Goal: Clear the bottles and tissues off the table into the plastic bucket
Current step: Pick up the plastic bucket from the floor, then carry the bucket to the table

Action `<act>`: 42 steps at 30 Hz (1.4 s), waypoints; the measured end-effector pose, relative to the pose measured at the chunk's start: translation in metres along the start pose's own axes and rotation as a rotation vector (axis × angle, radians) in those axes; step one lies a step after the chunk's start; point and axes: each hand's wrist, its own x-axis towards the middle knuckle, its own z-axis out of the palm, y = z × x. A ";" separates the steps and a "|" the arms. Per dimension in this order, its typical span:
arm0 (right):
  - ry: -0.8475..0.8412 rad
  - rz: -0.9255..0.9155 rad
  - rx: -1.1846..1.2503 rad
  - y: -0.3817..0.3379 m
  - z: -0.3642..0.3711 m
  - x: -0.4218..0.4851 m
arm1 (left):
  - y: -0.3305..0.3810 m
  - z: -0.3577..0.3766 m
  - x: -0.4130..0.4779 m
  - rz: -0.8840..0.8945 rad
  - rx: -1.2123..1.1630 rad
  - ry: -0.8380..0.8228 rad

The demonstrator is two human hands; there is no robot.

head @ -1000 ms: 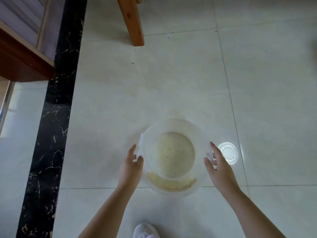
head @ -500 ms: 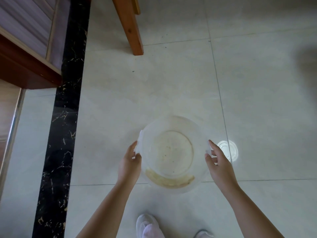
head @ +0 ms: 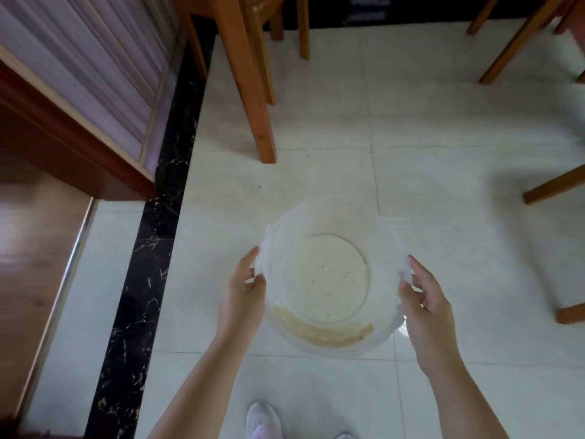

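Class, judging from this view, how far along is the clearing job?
Done: nothing; the plastic bucket holds no bottles or tissues. In hand: the left hand and right hand grip its rim above the floor. Left: all the clearing; no tabletop shows.

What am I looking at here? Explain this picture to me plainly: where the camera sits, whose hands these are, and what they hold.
There is no machine here. The camera is worn on a person's head and looks forward and down, so the two bare arms reaching in from the bottom edge are that person's own. The left hand and the right hand grip opposite sides of a see-through plastic bucket, fingers curled over its rim. You look straight down into it: it holds no bottles or tissues, only a yellowish stain along the near wall. Below is a pale tiled floor with a black marble strip on the left. Wooden furniture legs stand further ahead, and the tip of a white shoe shows at the bottom. No tabletop is in view.
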 end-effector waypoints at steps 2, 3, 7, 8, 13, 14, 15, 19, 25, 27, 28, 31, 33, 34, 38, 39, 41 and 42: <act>0.003 -0.024 0.019 -0.027 -0.013 -0.004 | 0.026 -0.008 -0.009 0.045 0.010 -0.011; 0.007 -0.036 0.025 -0.041 -0.019 -0.005 | 0.039 -0.012 -0.014 0.069 0.010 -0.015; 0.038 -0.093 0.071 -0.097 -0.045 -0.015 | 0.093 -0.027 -0.039 0.166 -0.001 -0.006; 0.046 -0.120 0.079 -0.111 -0.051 -0.019 | 0.106 -0.031 -0.046 0.184 -0.006 -0.004; 0.096 -0.185 0.140 -0.177 -0.079 -0.039 | 0.168 -0.051 -0.084 0.249 -0.046 0.040; 0.099 -0.191 0.154 -0.191 -0.084 -0.044 | 0.180 -0.056 -0.093 0.266 -0.056 0.053; 0.106 -0.202 0.171 -0.205 -0.089 -0.049 | 0.192 -0.061 -0.103 0.293 -0.062 0.064; 0.152 -0.269 0.218 -0.265 -0.113 -0.078 | 0.235 -0.083 -0.140 0.431 0.008 0.094; 0.175 -0.341 0.335 -0.337 -0.152 -0.124 | 0.303 -0.118 -0.211 0.546 -0.059 0.092; 0.182 -0.352 0.366 -0.358 -0.164 -0.137 | 0.321 -0.126 -0.231 0.550 -0.093 0.095; 0.183 -0.357 0.380 -0.368 -0.170 -0.143 | 0.329 -0.130 -0.240 0.557 -0.106 0.099; 0.202 -0.390 0.413 -0.390 -0.189 -0.162 | 0.350 -0.139 -0.262 0.589 -0.120 0.113; 0.210 -0.416 0.416 -0.402 -0.202 -0.174 | 0.362 -0.144 -0.277 0.615 -0.137 0.112; 0.207 -0.423 0.419 -0.407 -0.209 -0.179 | 0.368 -0.146 -0.284 0.627 -0.149 0.109; 0.219 -0.451 0.405 -0.424 -0.233 -0.197 | 0.383 -0.148 -0.306 0.661 -0.238 0.073; 0.220 -0.456 0.399 -0.427 -0.239 -0.200 | 0.385 -0.148 -0.312 0.676 -0.261 0.059; 0.219 -0.456 0.386 -0.431 -0.248 -0.206 | 0.388 -0.147 -0.321 0.701 -0.280 0.042; 0.215 -0.460 0.379 -0.432 -0.251 -0.209 | 0.390 -0.146 -0.326 0.703 -0.289 0.042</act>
